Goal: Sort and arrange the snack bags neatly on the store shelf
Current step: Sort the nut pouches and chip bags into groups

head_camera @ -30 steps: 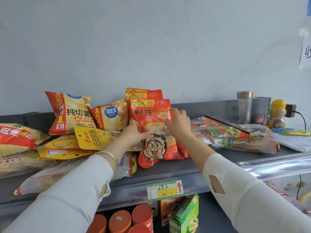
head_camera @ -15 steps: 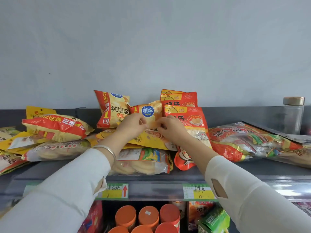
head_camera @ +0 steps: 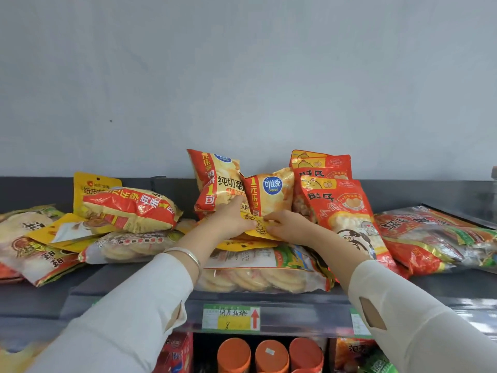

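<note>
Both hands meet on a flat yellow snack pouch [head_camera: 258, 228] lying on a clear bag of round rice crackers [head_camera: 258, 273] on the grey top shelf [head_camera: 139, 281]. My left hand [head_camera: 231, 219] grips the pouch's left edge; my right hand [head_camera: 290, 224] pinches its right edge. Behind them two yellow-red chip bags [head_camera: 215, 181] [head_camera: 271, 192] lean upright. To the right stand red cartoon-face snack bags [head_camera: 347, 219], one behind another.
A heap of chip bags [head_camera: 129, 208], yellow pouches [head_camera: 67, 230] and cracker bags [head_camera: 29, 243] lies at the left. Large red assorted bags [head_camera: 435, 238] lie at the right. A price tag [head_camera: 231, 317] hangs on the shelf edge; orange canisters [head_camera: 271, 356] stand below.
The view has shifted left. My hands left the red cartoon-face bag and moved to the yellow pouch below the chip bags, now holding it by both edges.
</note>
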### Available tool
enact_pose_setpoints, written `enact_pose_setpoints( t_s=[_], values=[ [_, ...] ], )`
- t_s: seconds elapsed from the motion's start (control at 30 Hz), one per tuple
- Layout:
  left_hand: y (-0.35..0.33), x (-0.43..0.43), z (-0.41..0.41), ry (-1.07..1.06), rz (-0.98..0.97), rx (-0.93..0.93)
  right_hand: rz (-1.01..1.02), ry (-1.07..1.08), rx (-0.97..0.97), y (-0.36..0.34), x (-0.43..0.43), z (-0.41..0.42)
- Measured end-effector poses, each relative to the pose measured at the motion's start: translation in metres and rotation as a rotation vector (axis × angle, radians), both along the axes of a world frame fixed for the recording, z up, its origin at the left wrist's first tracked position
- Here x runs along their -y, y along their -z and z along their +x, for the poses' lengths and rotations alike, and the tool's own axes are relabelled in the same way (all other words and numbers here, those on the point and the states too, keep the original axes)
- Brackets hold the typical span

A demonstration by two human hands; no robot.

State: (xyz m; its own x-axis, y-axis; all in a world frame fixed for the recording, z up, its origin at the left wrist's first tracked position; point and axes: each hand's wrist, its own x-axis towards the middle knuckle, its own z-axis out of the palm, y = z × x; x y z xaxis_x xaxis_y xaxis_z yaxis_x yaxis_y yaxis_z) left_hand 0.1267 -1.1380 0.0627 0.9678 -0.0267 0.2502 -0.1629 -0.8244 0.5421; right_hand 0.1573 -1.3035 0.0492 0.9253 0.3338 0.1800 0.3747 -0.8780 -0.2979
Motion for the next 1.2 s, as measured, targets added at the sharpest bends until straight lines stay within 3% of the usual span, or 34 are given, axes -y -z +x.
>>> enact_pose_setpoints(
  t_s=[0.3,0.4,0.57,0.67,0.83,1.03,1.2],
  values=[
    [-0.005,-0.023,0.010,0.064,0.036,0.162,0.084,0.055,0.046,-0.014,-0.009,-0.009],
    [-0.012,-0.030,0.014,0.036,0.070,0.308,0.179,0.070,0.071,-0.027,-0.012,-0.005],
    [-0.011,-0.054,0.020,-0.081,0.086,0.517,0.163,-0.046,0.068,-0.047,-0.027,0.003],
    [-0.005,-0.072,0.023,-0.139,0.084,0.471,0.143,-0.141,0.026,-0.050,-0.044,0.003],
    [0.005,-0.082,0.019,-0.109,0.086,0.358,-0.067,-0.233,-0.042,-0.042,-0.067,0.002],
    [0.012,-0.072,0.003,0.017,0.094,0.325,-0.039,-0.209,-0.011,-0.034,-0.064,-0.015],
    [0.015,-0.060,-0.024,0.196,0.057,0.360,-0.009,-0.208,0.176,-0.020,-0.051,-0.049]
  ],
)
